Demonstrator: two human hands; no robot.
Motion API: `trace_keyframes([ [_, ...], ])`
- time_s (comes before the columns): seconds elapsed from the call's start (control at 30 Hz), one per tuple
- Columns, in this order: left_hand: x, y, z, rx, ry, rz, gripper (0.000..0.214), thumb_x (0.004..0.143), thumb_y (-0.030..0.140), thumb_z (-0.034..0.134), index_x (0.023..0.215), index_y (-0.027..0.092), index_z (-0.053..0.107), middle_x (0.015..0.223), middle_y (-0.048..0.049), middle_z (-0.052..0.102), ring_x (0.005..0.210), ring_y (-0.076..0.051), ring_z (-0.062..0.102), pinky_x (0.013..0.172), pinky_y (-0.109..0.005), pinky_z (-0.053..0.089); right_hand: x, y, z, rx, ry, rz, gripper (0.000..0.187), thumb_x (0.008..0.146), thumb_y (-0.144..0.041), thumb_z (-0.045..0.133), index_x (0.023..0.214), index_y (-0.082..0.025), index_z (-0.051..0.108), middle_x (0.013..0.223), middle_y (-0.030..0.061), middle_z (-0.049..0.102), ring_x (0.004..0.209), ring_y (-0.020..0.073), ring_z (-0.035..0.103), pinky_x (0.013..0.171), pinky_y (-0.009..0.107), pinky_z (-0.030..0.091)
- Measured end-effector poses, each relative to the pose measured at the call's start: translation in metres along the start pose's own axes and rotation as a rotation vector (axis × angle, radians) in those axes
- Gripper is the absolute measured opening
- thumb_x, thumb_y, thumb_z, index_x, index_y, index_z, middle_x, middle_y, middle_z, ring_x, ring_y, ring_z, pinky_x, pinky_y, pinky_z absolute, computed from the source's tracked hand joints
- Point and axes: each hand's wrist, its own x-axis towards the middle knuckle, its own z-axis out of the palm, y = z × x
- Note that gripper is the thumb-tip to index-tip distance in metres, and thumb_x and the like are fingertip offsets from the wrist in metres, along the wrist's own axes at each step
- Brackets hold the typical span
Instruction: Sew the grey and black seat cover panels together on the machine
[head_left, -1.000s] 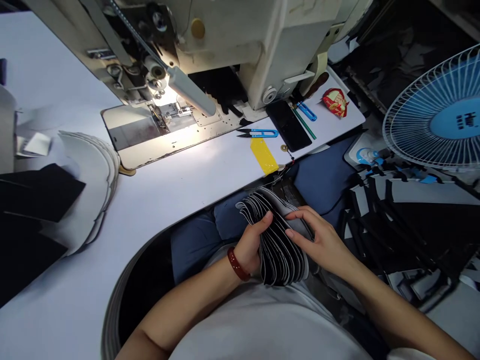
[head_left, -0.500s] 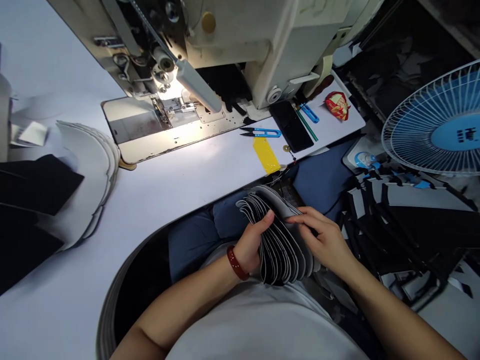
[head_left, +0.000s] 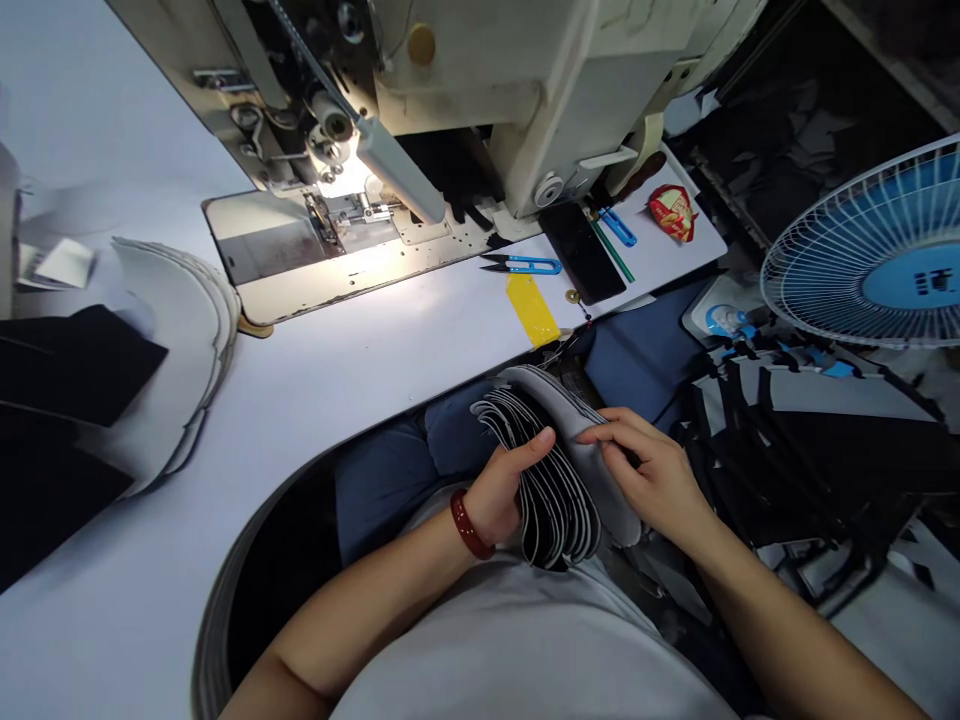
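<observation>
Over my lap, my left hand (head_left: 504,490) is closed around a bundle of curved fabric pieces (head_left: 551,500), black with pale grey edges, its thumb lying across the top. Fingers of my right hand (head_left: 649,465) pinch the grey outer pieces (head_left: 581,435) on the bundle's right side; the thumb is partly hidden. These grey pieces stand a little apart from the fanned black ones. A red-brown bangle (head_left: 470,525) circles my left wrist. Beyond my hands, the sewing machine (head_left: 465,90) stands on the white table (head_left: 360,370), its lamp lit over the needle area.
Thread snips (head_left: 521,264), a yellow card (head_left: 532,310), a black phone (head_left: 583,255) and a red wrapper (head_left: 673,213) lie on the table. Stacked grey pieces (head_left: 176,370) and black pieces (head_left: 82,365) are at left. A blue fan (head_left: 870,260) stands at right above piled black-and-grey pieces (head_left: 840,440).
The grey outer pieces have separated more from the black ones, moving right with my right hand's fingers. My left thumb has shifted slightly right across the bundle.
</observation>
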Motion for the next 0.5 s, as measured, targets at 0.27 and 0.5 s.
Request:
trace_keyframes([
  [0.27, 0.002, 0.0, 0.0, -0.008, 0.011, -0.01, 0.029, 0.066, 0.027, 0.077, 0.09, 0.013, 0.065, 0.083, -0.0067, 0.069, 0.078, -0.021, 0.065, 0.08, -0.035, 0.051, -0.003, -0.006, 0.001, 0.008, -0.069, 0.077, 0.015, 0.082, -0.034, 0.051, 0.091, -0.023, 0.056, 0.098, 0.0056, 0.059, 0.096, 0.02, 0.059, 0.084, 0.033, 0.047],
  [0.5, 0.0, 0.001, 0.0, -0.034, 0.01, -0.032, 0.021, 0.065, 0.02, 0.076, 0.083, 0.014, 0.066, 0.078, -0.0042, 0.068, 0.069, -0.018, 0.064, 0.074, -0.031, 0.051, 0.006, 0.006, -0.001, -0.005, 0.075, 0.028, 0.017, 0.083, -0.02, 0.039, 0.08, -0.022, 0.056, 0.09, 0.0044, 0.061, 0.09, 0.0178, 0.06, 0.078, 0.03, 0.047],
])
